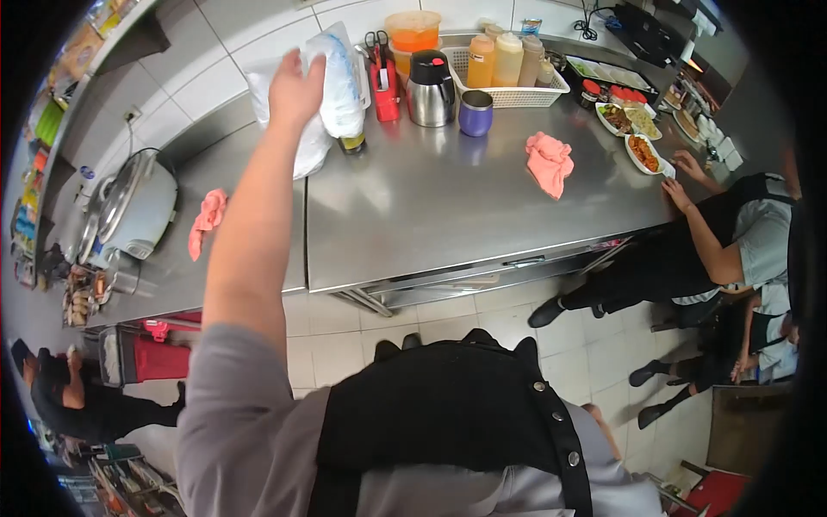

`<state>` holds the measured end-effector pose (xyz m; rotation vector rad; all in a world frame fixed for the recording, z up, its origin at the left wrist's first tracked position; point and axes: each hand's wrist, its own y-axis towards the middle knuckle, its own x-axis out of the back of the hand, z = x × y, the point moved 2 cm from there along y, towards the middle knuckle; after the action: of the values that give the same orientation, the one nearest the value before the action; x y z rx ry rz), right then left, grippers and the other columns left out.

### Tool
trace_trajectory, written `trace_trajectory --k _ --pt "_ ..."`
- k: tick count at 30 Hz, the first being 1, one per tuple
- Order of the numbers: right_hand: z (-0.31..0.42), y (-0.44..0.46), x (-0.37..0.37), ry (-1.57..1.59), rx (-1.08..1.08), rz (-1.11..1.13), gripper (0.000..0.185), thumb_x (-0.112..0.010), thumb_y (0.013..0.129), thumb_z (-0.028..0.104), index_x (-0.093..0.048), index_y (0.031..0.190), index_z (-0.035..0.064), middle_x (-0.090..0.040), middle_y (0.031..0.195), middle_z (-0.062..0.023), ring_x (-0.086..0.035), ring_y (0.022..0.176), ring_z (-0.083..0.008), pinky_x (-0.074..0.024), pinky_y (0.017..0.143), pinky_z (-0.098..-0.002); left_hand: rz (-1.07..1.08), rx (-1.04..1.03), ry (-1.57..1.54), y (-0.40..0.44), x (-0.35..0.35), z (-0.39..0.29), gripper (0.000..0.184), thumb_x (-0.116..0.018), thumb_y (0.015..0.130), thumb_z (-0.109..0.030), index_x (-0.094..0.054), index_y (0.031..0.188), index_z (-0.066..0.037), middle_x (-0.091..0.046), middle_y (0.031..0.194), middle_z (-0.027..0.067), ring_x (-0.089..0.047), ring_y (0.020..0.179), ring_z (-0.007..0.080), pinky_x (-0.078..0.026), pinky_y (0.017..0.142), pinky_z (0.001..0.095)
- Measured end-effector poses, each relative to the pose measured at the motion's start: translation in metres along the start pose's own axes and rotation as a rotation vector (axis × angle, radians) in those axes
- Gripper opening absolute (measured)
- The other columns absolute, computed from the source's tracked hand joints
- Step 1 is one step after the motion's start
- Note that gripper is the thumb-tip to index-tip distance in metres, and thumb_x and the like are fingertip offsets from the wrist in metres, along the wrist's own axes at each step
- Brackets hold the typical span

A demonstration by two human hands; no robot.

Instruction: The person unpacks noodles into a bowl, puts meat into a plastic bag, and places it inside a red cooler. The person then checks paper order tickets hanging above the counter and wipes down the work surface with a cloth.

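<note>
My left hand (295, 89) reaches up over the back of the steel counter, fingers apart, right beside a clear plastic bag with blue print (338, 82). Whether the fingertips touch the bag cannot be made out. Another whitish plastic bag (312, 151) lies behind and below the wrist. To the right stand a red holder with scissors (385, 93), a steel thermos jug (431, 90) and a purple cup (475, 114). A pink cloth (208, 222) lies left of my forearm. My right hand is hidden; only a bit of the right arm (603, 426) shows at my side.
A white basket (517, 97) holds sauce bottles. Another pink cloth (549, 164) lies on the counter (405, 207). A rice cooker (138, 207) stands left. At the right, a co-worker's hands (680, 185) are near food dishes (643, 153). More people stand at lower left and lower right.
</note>
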<state>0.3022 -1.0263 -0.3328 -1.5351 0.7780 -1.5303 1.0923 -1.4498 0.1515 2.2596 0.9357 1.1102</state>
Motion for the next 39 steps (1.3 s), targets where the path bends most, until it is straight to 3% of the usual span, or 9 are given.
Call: trace_trajectory --k 2,6,12,25,28,31,34,37,39 --pt "-0.010 0.025 -0.075 -0.456 0.102 0.093 0.020 -0.071 0.087 0.024 -0.073 0.101 0.0091 -0.077 0.102 -0.0068 -0.074 0.103 -0.0233 -0.0601 0.084 -0.0380 -0.029 0.023 0.070 0.046 -0.019 0.005 0.080 -0.062 0.091 -0.055 -0.050 0.144 0.003 -0.060 0.137 0.0290 -0.060 0.126 0.0390 -0.047 0.106 0.0422" --pt "0.030 0.034 -0.153 0.124 0.178 -0.529 0.025 -0.074 0.085 0.033 -0.076 0.103 0.0159 -0.076 0.107 -0.0087 -0.072 0.106 -0.0261 -0.0572 0.091 -0.0385 0.075 0.067 0.233 0.109 -0.058 0.049 0.081 -0.058 0.091 -0.060 -0.053 0.143 0.002 -0.062 0.134 0.0291 -0.060 0.125 0.0397 -0.047 0.106 0.0417" --pt "0.116 -0.032 -0.113 0.993 -0.471 -0.347 0.026 -0.074 0.086 0.031 -0.075 0.104 0.0132 -0.077 0.105 -0.0098 -0.073 0.102 -0.0250 -0.0573 0.088 -0.0377 0.236 -0.125 0.319 0.121 -0.067 0.053 0.056 -0.046 0.100 -0.049 -0.071 0.122 -0.004 -0.070 0.118 0.0238 -0.065 0.113 0.0410 -0.050 0.100 0.0459" --pt "0.160 -0.026 -0.147 1.038 -0.521 -0.464 0.028 -0.073 0.089 0.029 -0.075 0.107 0.0073 -0.077 0.100 -0.0122 -0.074 0.096 -0.0225 -0.0574 0.084 -0.0358 0.250 -0.027 -0.019 0.172 -0.045 0.054 0.054 -0.045 0.102 -0.049 -0.074 0.117 -0.006 -0.073 0.112 0.0227 -0.069 0.107 0.0381 -0.050 0.097 0.0421" --pt "0.165 -0.032 -0.150 1.079 -0.514 -0.454 0.029 -0.073 0.090 0.022 -0.072 0.108 0.0004 -0.077 0.095 -0.0141 -0.075 0.090 -0.0211 -0.0587 0.078 -0.0361 0.228 -0.136 -0.067 0.173 -0.014 0.026 0.059 -0.046 0.101 -0.054 -0.075 0.117 -0.006 -0.076 0.109 0.0152 -0.069 0.105 0.0216 -0.050 0.092 0.0328" --pt "0.209 -0.087 -0.087 1.240 -0.583 -0.462 0.025 -0.070 0.091 0.019 -0.071 0.106 -0.0002 -0.076 0.089 -0.0146 -0.073 0.080 -0.0204 -0.0592 0.068 -0.0371 0.229 -0.047 0.081 0.201 0.008 0.017 0.057 -0.045 0.103 -0.051 -0.071 0.126 -0.006 -0.073 0.120 0.0151 -0.068 0.111 0.0226 -0.049 0.095 0.0327" --pt "0.243 -0.127 -0.053 1.428 -0.553 -0.489 0.013 -0.065 0.089 0.013 -0.068 0.097 0.0025 -0.068 0.073 -0.0099 -0.066 0.062 -0.0189 -0.0550 0.053 -0.0362 0.258 -0.262 -0.514 0.160 0.030 -0.029 0.053 -0.042 0.107 -0.044 -0.061 0.138 -0.005 -0.066 0.136 0.0140 -0.063 0.124 0.0235 -0.046 0.102 0.0357" --pt "0.245 -0.131 -0.096 1.268 -0.503 -0.402 0.016 -0.061 0.084 0.017 -0.063 0.076 0.0032 -0.061 0.066 -0.0067 -0.066 0.063 -0.0182 -0.0535 0.056 -0.0371 0.383 -0.380 -0.687 0.095 0.045 -0.085 0.047 -0.043 0.109 -0.031 -0.056 0.139 0.003 -0.064 0.138 0.0167 -0.060 0.129 0.0291 -0.046 0.106 0.0392" --pt "0.245 -0.130 -0.122 0.946 -0.545 -0.259 0.026 -0.059 0.085 0.026 -0.073 0.091 0.0045 -0.071 0.081 -0.0181 -0.072 0.078 -0.0290 -0.0561 0.077 -0.0400 0.567 -0.248 -0.963 0.050 0.034 -0.106 0.043 -0.042 0.109 -0.025 -0.058 0.135 0.005 -0.066 0.130 0.0191 -0.065 0.120 0.0281 -0.049 0.102 0.0383"
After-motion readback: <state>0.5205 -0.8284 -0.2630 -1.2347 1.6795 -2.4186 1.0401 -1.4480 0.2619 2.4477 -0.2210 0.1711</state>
